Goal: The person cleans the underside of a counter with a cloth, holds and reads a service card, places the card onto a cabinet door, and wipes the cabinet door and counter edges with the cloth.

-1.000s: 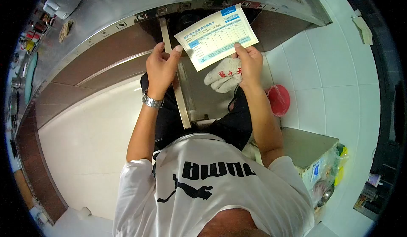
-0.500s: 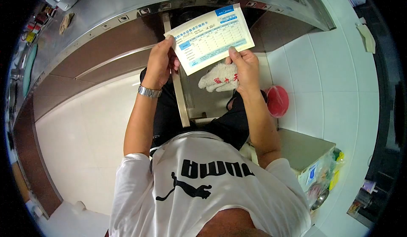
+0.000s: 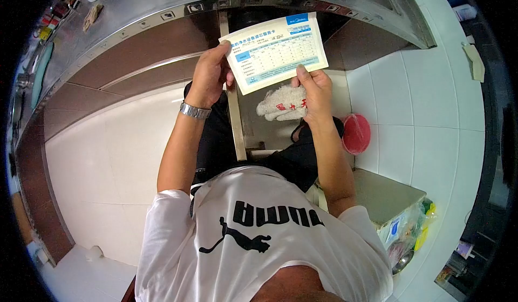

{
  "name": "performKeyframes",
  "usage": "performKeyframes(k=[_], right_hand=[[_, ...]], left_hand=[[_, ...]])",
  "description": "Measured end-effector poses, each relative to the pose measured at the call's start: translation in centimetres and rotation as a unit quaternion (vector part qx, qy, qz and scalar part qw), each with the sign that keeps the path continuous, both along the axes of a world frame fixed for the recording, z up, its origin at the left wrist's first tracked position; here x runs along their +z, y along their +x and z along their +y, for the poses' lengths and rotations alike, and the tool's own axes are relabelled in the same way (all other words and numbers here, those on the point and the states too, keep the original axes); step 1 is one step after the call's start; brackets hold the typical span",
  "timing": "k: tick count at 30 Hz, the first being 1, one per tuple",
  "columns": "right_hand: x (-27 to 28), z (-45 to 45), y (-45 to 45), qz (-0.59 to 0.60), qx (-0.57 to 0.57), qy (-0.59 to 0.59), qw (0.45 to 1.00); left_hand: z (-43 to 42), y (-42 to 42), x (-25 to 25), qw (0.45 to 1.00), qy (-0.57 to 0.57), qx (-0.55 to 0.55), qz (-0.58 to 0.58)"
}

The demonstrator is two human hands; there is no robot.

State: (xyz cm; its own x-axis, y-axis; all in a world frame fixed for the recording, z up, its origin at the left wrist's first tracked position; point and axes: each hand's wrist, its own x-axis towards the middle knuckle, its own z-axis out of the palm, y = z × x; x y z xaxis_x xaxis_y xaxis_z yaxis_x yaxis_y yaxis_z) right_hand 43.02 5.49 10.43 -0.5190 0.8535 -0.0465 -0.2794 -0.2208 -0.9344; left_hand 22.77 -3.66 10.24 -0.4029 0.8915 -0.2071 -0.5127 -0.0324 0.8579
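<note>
nearest is the white short-sleeved shirt (image 3: 216,269) with black letters and a black cat figure. beside it, at the right side, stands a box with a flat grey top (image 3: 386,194); clear and yellow plastic bags (image 3: 413,229) are by its side, and what they contain i cannot tell. farther, near the right forearm, is a round red plastic bucket (image 3: 356,134); a thin clear film shows in it.

the left hand (image 3: 209,78), with a silver metal watch (image 3: 195,110) on its wrist, has the thumb on the front of the cream paper card (image 3: 278,53) with blue print, at its upper left corner, and the other fingers bent behind. the right hand (image 3: 315,94) pinches the lower edge, thumb on top, and a white knitted glove (image 3: 283,103) with red marks hangs from this hand, below the card. both forearms reach forward, elbows bent, and the card is tilted between the hands, before the dark opening of the brown cabinet (image 3: 145,51). above this is the grey metal counter (image 3: 145,5).
</note>
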Motion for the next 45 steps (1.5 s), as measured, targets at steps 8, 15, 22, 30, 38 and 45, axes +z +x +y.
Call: performKeyframes(k=[8,15,22,30,38,45], right_hand=[[-0.8,0.2,0.0,0.006,0.003,-0.017,1.000],[-1.5,0.2,0.1,0.028,0.013,-0.041,0.999],[-1.5,0.4,0.2,0.007,0.016,-0.051,0.999],[-0.9,-0.1,0.0,-0.022,-0.006,0.011,1.000],[-0.5,-0.4,-0.1,-0.012,-0.020,0.036,0.999],[-0.5,-0.6,-0.3,0.005,-0.014,0.010,1.000]], left_hand=[[0.2,-0.2,0.3,1.000,-0.004,-0.002,0.030],[0.1,-0.3,0.3,0.999,-0.005,-0.015,0.046],[0.1,-0.4,0.2,1.000,0.009,-0.016,0.018],[0.5,-0.6,0.1,1.000,-0.004,-0.011,-0.002],[0.9,-0.5,-0.1,1.000,-0.014,0.003,0.005],[1.2,-0.5,-0.1,1.000,-0.003,0.004,-0.025]])
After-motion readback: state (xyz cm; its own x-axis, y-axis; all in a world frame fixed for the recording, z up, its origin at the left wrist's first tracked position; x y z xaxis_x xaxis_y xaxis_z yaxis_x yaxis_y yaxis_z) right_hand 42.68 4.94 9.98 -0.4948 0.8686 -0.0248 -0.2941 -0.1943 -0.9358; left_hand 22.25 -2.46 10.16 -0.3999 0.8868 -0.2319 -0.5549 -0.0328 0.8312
